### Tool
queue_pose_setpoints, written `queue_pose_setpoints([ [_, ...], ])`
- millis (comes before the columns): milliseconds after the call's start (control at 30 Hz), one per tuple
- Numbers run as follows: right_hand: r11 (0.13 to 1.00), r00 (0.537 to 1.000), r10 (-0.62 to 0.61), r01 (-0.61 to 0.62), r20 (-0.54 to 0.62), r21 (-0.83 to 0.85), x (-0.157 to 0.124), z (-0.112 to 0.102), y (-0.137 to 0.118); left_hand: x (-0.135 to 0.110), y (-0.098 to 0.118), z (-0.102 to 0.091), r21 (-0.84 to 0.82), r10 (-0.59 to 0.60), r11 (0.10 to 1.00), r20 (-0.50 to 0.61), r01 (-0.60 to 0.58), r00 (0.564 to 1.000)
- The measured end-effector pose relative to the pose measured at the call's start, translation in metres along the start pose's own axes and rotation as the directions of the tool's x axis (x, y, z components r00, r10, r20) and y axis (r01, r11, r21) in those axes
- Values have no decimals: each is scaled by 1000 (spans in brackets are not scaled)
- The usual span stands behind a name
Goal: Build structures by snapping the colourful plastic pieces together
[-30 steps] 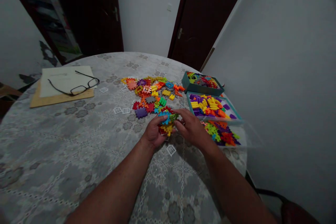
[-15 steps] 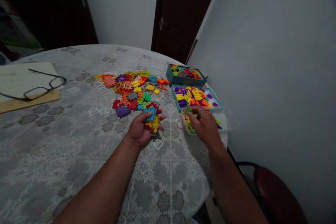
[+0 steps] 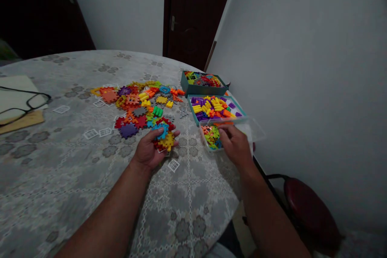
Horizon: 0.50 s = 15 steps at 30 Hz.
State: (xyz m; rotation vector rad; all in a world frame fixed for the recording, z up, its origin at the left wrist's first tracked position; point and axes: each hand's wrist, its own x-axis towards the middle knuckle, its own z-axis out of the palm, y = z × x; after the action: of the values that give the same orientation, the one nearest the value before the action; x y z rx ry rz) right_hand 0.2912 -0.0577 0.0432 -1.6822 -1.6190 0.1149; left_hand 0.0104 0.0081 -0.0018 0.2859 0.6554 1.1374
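Note:
My left hand [image 3: 148, 149] is closed around several toothed plastic building pieces, palm up above the table. A blue toothed piece [image 3: 161, 131] lies under its thumb, with a yellow toothed piece [image 3: 167, 141] beside it and red ones around them. At the right, my right hand [image 3: 235, 144] reaches over a clear plastic box [image 3: 206, 145], fingers bent together. Whatever sits between its fingertips, if anything, is hidden. Green, blue and orange pieces [image 3: 212, 135] lie in the box. A white window-shaped piece [image 3: 173, 165] rests on the tablecloth near my left hand.
A heap of mixed pieces [image 3: 140, 111] spreads beyond my left hand. Behind the clear box are a shallow tray [image 3: 194, 116] of purple and yellow pieces and a full teal box [image 3: 201, 90]. Glasses [image 3: 38, 96] lie at the left. A wall borders the table's right side.
The view has swung right, shifting the table leftward. The green piece seen in my right fingertips no longer shows there, and that hand has moved right over the clear box. My left hand keeps its pieces.

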Motion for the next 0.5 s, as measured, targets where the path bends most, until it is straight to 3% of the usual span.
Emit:
queue_pose_setpoints([
  [100, 982, 967, -174, 156, 188, 109, -8, 22, -44, 0, 0, 1, 8, 13, 1000, -14, -13, 1000],
  [200, 943, 853, -333, 304, 401, 137, -12, 42, -73, -1, 1, 3, -9, 16, 1000, -23, -17, 1000],
  [267, 932, 807, -353, 346, 474, 105, -15, 55, -83, 0, 2, 4, -25, 5, 1000, -26, -6, 1000],
  [367, 959, 846, -279, 266, 455, 93, -21, 73, -86, 0, 0, 3, -51, -7, 999, -19, 6, 1000],
  [500, 961, 913, -200, 111, 355, 255, -31, 92, -79, 1, -4, 0, -78, -8, 997, 17, 9, 1000],
])
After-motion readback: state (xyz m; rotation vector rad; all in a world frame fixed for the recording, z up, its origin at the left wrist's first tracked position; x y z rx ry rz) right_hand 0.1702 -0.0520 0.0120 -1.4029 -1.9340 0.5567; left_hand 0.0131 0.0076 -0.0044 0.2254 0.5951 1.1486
